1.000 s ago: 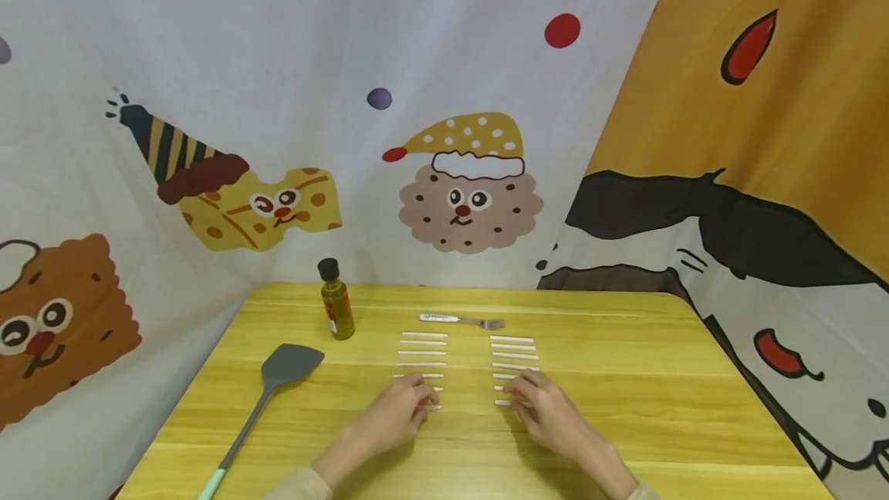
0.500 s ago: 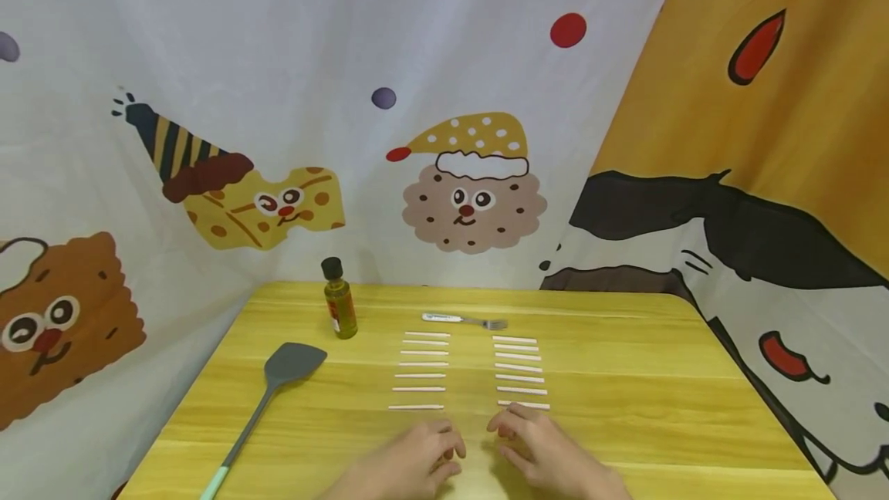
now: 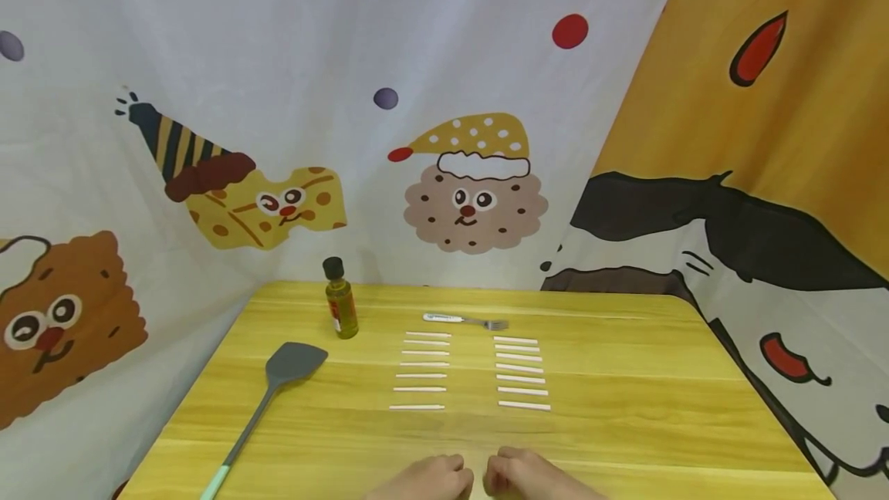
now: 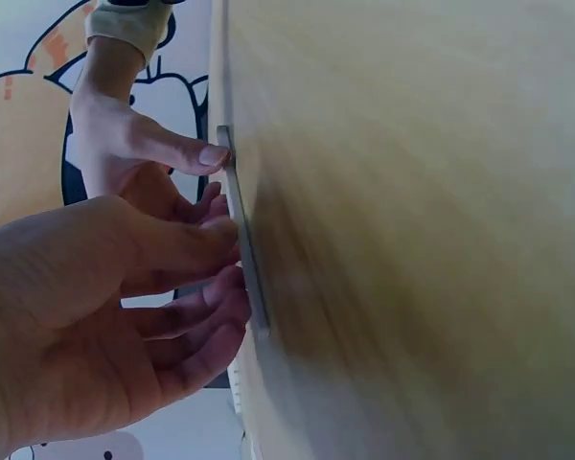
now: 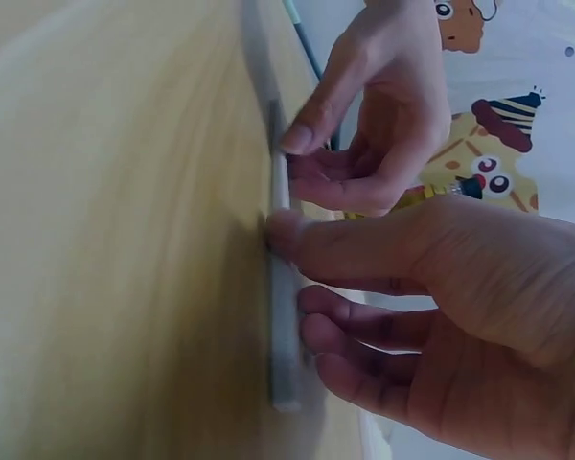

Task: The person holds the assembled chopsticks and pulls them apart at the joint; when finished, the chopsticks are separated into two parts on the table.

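Near the front of the wooden table, my left hand (image 3: 427, 478) and right hand (image 3: 538, 478) sit close together with curled fingers. Both wrist views show a thin white stick (image 5: 284, 355) between them, low over the tabletop or against it. My left thumb and fingers pinch it in the left wrist view; my right thumb and fingers pinch it farther along. The head view hides this stick behind the hands. Beyond them lie two columns of similar white sticks, with the nearest left stick (image 3: 417, 407) and nearest right stick (image 3: 524, 406) roughly level.
A white-handled fork (image 3: 444, 318) lies behind the columns. At the back left stands an oil bottle (image 3: 342, 309) with a black cap. A grey spatula (image 3: 295, 363) with a mint handle end lies along the left side. A printed curtain (image 3: 375, 14) hangs behind the table.
Both hands have drawn back from the nearest row of sticks toward the table's front and come closer together. Now they pinch another stick. The placed sticks have stayed put.
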`<state>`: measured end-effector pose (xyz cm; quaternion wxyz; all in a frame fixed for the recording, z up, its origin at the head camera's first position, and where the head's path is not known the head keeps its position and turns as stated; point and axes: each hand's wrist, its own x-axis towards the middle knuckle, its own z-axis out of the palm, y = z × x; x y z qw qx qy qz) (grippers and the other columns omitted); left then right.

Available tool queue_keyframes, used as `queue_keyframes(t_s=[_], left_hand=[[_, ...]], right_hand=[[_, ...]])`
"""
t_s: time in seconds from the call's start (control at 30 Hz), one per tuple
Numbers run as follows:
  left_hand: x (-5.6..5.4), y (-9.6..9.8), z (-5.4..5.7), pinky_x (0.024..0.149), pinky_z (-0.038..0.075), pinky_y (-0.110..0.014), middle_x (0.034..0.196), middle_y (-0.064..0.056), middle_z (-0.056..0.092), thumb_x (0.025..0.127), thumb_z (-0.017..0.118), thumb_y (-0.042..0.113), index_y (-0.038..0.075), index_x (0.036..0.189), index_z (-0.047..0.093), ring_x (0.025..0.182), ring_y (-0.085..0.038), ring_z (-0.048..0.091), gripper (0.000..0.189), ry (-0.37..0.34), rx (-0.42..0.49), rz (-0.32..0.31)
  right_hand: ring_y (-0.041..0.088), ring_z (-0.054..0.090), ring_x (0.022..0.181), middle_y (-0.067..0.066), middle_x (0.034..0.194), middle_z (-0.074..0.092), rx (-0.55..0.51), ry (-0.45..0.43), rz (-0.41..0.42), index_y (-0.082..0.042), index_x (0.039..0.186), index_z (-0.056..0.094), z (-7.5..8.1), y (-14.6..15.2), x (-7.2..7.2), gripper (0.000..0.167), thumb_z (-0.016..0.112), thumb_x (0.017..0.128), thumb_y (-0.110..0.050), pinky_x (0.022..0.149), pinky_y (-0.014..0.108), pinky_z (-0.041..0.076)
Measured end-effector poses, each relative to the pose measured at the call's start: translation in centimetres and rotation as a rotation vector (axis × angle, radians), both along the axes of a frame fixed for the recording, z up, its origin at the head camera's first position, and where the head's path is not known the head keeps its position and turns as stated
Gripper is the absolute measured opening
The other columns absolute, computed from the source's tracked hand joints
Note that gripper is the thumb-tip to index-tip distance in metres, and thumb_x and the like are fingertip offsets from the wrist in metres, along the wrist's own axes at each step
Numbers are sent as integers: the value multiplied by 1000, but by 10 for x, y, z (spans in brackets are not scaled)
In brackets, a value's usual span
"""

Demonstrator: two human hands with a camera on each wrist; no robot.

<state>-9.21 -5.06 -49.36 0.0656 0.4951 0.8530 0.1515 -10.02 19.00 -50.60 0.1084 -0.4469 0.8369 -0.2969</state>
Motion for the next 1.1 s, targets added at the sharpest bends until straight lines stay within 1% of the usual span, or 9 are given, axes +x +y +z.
queue_keyframes(t_s=[0.2, 0.37, 0.4, 0.53, 0.6, 0.63, 0.8, 0.97, 1.1], left_hand=[[2, 4, -5, 57, 33, -2, 71, 13, 51, 102, 59, 37, 13, 83, 66, 63, 10, 35, 31, -6, -12, 7], [2, 4, -5, 55, 35, -4, 70, 14, 47, 102, 58, 41, 14, 83, 64, 61, 7, 35, 34, -56, -7, 52], [2, 3, -5, 56, 35, -5, 71, 14, 47, 102, 58, 40, 14, 84, 64, 61, 7, 35, 33, -58, -4, 61], [0, 3, -6, 57, 34, -4, 74, 14, 49, 98, 66, 23, 16, 86, 65, 63, 7, 35, 13, 19, 25, 70], [-2, 3, -4, 58, 35, -3, 77, 14, 50, 94, 69, 14, 16, 88, 66, 65, 8, 37, 7, 48, 63, 78], [-3, 2, -3, 59, 36, -2, 79, 13, 51, 94, 69, 11, 17, 89, 66, 66, 8, 38, 8, 51, 87, 86], [-11, -2, 7, 63, 40, -3, 89, 10, 56, 97, 67, 10, 15, 97, 65, 72, 9, 44, 5, 40, 222, 122], [-21, -4, 25, 68, 44, -4, 94, 4, 60, 94, 68, 5, 11, 97, 64, 79, 5, 51, 8, 79, 313, 164], [-28, -6, 40, 69, 47, -5, 92, 2, 62, 92, 69, 1, 7, 96, 65, 79, 2, 55, 8, 80, 359, 212]], right_hand=[[-14, 41, 73, -12, 80, 56, 18, -18, -21, -12, 84, 65, -1, -4, 6, 18, 72, 94, -24, 59, 8, 45], [-13, 42, 68, -14, 76, 53, 72, 15, -46, -12, 82, 64, 0, -6, 5, 22, 71, 94, -29, 56, 6, 43], [-13, 42, 67, -15, 76, 53, 84, 22, -57, -12, 82, 64, 1, -7, 5, 20, 72, 94, -27, 57, 6, 43], [-11, 42, 68, -14, 79, 54, 104, 35, -105, -13, 83, 64, 7, -7, 5, 11, 72, 89, -9, 58, 8, 44], [-10, 44, 70, -13, 82, 56, 96, 62, -118, -14, 84, 63, 12, -7, 3, 15, 71, 85, 0, 59, 9, 45], [-10, 45, 72, -13, 83, 57, 86, 70, -123, -14, 86, 63, 14, -6, 3, 17, 70, 87, 1, 60, 10, 46], [-6, 51, 79, -10, 88, 60, -9, 203, -126, -14, 91, 59, 32, -4, -4, 20, 67, 90, 5, 65, 10, 48], [-3, 53, 78, -4, 87, 59, -139, 298, -147, -9, 93, 56, 46, -7, -13, 21, 65, 90, 10, 65, 10, 50], [-1, 55, 78, -4, 87, 59, -206, 408, -191, -7, 95, 57, 50, -12, -18, 14, 66, 94, 4, 67, 7, 49]])
